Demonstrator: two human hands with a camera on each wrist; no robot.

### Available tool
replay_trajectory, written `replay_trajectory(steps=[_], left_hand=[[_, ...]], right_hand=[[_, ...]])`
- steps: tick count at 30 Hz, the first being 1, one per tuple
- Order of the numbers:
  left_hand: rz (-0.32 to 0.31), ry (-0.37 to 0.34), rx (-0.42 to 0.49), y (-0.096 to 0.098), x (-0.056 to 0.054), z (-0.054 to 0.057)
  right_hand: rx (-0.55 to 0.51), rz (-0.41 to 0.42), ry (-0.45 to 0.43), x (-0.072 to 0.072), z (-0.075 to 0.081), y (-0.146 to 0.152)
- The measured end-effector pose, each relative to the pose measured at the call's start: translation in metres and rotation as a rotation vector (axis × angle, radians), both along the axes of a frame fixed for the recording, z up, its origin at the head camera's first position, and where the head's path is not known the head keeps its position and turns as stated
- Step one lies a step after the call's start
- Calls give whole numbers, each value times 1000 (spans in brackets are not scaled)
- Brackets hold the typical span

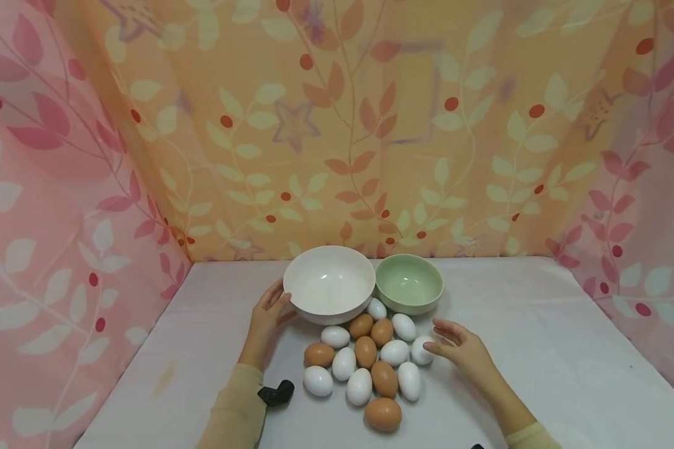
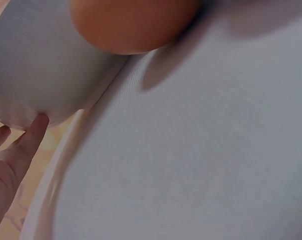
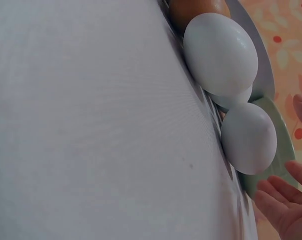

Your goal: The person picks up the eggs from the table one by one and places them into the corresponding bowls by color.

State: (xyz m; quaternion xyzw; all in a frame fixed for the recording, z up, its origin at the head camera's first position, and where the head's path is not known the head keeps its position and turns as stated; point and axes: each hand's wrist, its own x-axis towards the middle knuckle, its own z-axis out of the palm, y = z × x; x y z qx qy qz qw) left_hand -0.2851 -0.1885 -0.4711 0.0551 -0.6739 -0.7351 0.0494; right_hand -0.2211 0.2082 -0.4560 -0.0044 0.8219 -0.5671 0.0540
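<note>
My left hand (image 1: pixel 266 321) rests its fingertips against the left wall of a large white bowl (image 1: pixel 331 287), seen also in the left wrist view. To the right of the eggs, my right hand (image 1: pixel 467 354) is held with fingers extended and nothing in its grasp. Its thumb overlaps the rightmost white egg (image 1: pixel 419 351) in the head view. From the right wrist, that hand appears beside a white egg (image 3: pixel 249 139), thumb and fingers spread apart. Several white and brown eggs lie loosely grouped in front of the bowls, the nearest a brown egg (image 1: pixel 383 415).
A smaller green bowl (image 1: pixel 409 284) stands right beside the white one, at the back of the white-covered table (image 1: pixel 539 337). Leaf-patterned cloth (image 1: pixel 337 125) closes off the back and both sides. A black device (image 1: pixel 278 393) is worn at my left wrist.
</note>
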Motion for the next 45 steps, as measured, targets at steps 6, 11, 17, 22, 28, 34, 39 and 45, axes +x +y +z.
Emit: replay_trajectory(steps=[6,11,17,22,28,34,39,45], left_hand=[[0,-8,32,1,-1,0],[9,-8,37,0,-1,-1],[-8,-10,37,-2,-1,-1],[-12,-7,36,-2,-1,2],[-11,-19,40,-1,0,0],[-4,-24,26,-1,2,2],[-5,-23,59,0,2,2],[-4,-30,61,1,0,0]], right_hand=[[32,-9,-10,0,-1,-1],[50,3,-17,1,-1,-4],[66,26,-9,0,-4,-6],[60,42,-14,-4,-6,-8],[51,81,-10,-2,-10,-5],[48,81,-14,-2,-11,-7],[72,74,-7,-3,-10,-7],[76,74,-16,-2,-11,-6]])
